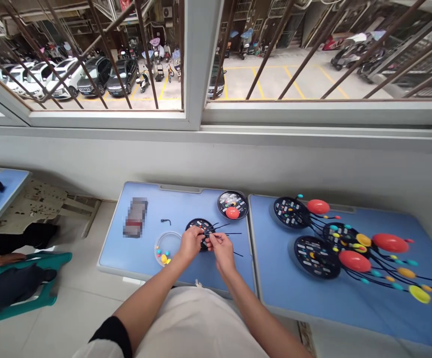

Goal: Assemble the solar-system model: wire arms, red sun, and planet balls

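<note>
Over a round black base (200, 224) printed with planets, my left hand (190, 242) and my right hand (221, 249) meet, fingers pinched. Between the fingertips are thin black rods (234, 233), which fan out to the right; my fingers hide where they join. Left of my left hand, a clear round tray (157, 244) holds small yellow, orange, turquoise and red pieces. Behind my hands stands another black base (225, 199) with a red half-ball (232, 213) on it. A short bent black piece (166, 221) lies apart on the blue table.
On the right-hand table (275, 268) stand several planet models with black bases (317, 258), rods and coloured balls, one with a red ball (354, 261). A blurred box (135, 219) lies at left. Beyond are a barred window, and a seated person's leg (7, 293) on a green stool (51, 298).
</note>
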A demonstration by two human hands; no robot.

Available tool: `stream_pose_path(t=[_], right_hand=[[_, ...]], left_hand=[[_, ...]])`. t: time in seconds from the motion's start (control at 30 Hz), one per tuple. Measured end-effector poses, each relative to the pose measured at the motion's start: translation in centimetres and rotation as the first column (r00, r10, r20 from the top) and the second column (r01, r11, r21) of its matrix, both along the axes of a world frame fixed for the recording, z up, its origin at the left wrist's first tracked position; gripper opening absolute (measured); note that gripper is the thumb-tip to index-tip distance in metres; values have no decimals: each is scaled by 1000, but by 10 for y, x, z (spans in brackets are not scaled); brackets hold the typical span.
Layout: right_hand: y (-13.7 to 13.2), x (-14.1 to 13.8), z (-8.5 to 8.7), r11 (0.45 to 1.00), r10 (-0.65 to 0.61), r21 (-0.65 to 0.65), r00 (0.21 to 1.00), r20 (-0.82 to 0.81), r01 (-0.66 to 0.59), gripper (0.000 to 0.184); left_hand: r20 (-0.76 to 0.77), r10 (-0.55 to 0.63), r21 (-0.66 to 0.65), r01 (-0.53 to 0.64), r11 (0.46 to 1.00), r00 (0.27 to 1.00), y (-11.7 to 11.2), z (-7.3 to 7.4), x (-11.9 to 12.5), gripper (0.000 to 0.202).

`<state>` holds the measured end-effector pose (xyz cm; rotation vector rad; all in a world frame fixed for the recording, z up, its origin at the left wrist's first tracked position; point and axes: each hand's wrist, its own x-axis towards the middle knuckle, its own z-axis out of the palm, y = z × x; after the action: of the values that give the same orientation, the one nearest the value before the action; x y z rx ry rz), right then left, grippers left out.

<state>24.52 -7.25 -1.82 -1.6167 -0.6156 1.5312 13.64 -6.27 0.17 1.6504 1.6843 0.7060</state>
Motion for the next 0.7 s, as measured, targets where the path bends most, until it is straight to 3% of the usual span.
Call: stream_pose_path(t=[0.23,0.47,0.6,0.7], right_hand=[[0,1,5,1000,18,7,1000,-1,-18,18],[2,0,1,998,-54,-13,998,-20,54,20],[2,-3,16,998,-67,10,997,-34,68,38],[0,-2,32,999,25,24,998,-61,-24,42]], left_hand=[[28,-2,-19,2,1000,1000,-1,-2,-4,18],[28,-74,-78,76,994,997,6,0,-4,16],[5,-81,-97,81,992,997,3,5,-2,24],[-29,-84,-111,80,991,996,-3,10,2,22]])
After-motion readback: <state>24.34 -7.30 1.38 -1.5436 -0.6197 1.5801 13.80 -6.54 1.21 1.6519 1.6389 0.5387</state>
